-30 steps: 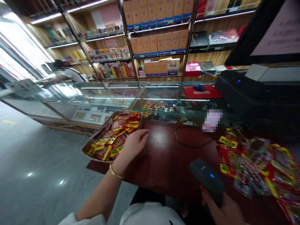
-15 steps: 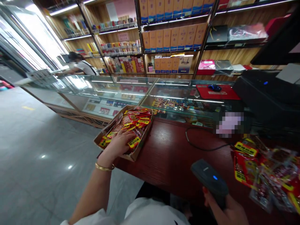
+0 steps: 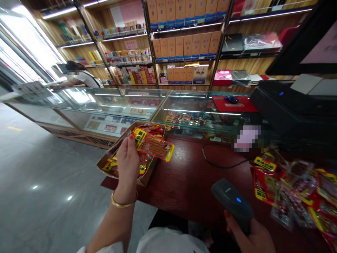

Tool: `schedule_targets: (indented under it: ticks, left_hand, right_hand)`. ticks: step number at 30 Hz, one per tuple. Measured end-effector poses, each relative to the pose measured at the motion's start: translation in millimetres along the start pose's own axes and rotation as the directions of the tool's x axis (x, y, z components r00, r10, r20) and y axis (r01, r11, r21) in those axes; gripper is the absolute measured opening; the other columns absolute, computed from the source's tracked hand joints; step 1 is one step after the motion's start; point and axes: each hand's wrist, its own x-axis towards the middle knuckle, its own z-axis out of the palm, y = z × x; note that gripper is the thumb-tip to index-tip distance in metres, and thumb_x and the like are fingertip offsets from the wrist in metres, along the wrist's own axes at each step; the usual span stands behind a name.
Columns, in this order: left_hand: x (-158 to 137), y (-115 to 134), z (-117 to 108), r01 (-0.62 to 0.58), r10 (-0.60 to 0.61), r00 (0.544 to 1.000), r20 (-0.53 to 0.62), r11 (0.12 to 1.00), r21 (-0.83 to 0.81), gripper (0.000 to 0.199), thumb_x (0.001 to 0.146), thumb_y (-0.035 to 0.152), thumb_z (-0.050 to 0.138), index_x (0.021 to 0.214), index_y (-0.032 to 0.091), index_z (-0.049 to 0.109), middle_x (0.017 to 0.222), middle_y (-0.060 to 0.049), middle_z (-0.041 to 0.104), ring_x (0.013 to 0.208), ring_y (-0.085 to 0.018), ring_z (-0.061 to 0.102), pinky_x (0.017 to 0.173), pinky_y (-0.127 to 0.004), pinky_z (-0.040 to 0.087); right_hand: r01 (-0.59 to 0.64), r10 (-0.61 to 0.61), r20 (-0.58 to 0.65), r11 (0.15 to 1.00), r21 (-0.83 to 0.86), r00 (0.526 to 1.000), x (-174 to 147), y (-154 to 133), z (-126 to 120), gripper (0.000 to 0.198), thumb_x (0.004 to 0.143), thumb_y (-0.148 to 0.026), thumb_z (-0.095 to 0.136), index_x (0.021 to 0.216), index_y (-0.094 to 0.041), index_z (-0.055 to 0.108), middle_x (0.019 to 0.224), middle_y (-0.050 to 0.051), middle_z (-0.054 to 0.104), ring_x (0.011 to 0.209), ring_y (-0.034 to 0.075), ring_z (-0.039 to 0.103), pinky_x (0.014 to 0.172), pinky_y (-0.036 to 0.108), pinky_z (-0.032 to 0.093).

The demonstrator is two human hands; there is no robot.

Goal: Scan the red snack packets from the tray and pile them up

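Observation:
My left hand pinches one end of a red and yellow snack packet, its brown contents showing through a clear window. The packet is lifted over the right side of a cardboard box, which holds many similar packets. At the lower right, my right hand is closed around the handle of a dark barcode scanner. A blue light glows on top of the scanner, whose head points up and left over the dark red tabletop.
A heap of snack packets lies on the right of the table. Behind stand a glass display counter, a mouse on a red mat, and a monitor. A black cable curves across the table. Another person leans at the far left.
My left hand has come up from among the packets in the box and now holds one of them. The scanner stays in my right hand. The whole view has shifted slightly.

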Motion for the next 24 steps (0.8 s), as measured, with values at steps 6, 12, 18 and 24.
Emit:
schedule_targets:
  ticks: [6,12,18,24]
  left_hand:
    - [-53,-40,79,0.639,-0.442,0.749,0.493,0.678,-0.364,0.024,0.094,0.039,0.061,0.102,0.016,0.062,0.090,-0.006,0.071,0.069,-0.015,0.068,0.064,-0.031,0.062]
    - [-86,-83,91,0.749,-0.434,0.611,0.662,0.587,-0.306,0.030,0.072,0.015,0.080,0.100,0.014,0.070,0.099,-0.008,0.076,0.091,-0.018,0.072,0.091,-0.033,0.059]
    - [-70,-106,73,0.388,-0.105,0.601,0.792,0.905,-0.174,0.011,0.071,0.014,0.066,0.073,0.017,0.076,0.129,-0.011,0.072,0.119,-0.029,0.066,0.108,-0.045,0.049]
    - [-47,-132,59,-0.036,-0.046,0.751,0.658,0.993,0.110,0.044,0.076,0.008,0.046,0.105,0.017,0.077,0.125,-0.010,0.073,0.120,-0.023,0.066,0.109,-0.041,0.048]
  right_hand:
    - [0.012,-0.008,-0.129,0.999,0.033,0.992,-13,-19,0,0.044,0.083,-0.067,0.062,0.065,-0.027,0.067,0.068,0.005,0.077,0.069,0.026,0.073,0.076,0.031,0.055]
    - [-0.016,0.038,-0.188,0.993,0.119,0.981,-21,-33,-1,0.042,0.082,-0.066,0.064,0.065,-0.027,0.067,0.067,0.003,0.075,0.067,0.025,0.069,0.075,0.032,0.051]
    - [-0.002,0.024,-0.186,0.993,0.116,0.982,-20,-32,-1,0.046,0.082,-0.070,0.064,0.066,-0.027,0.067,0.070,0.003,0.076,0.069,0.025,0.069,0.073,0.032,0.049]
    - [0.017,-0.002,-0.159,0.995,0.096,0.987,-18,-31,2,0.043,0.084,-0.066,0.063,0.068,-0.026,0.068,0.069,0.003,0.075,0.069,0.024,0.070,0.073,0.031,0.051]
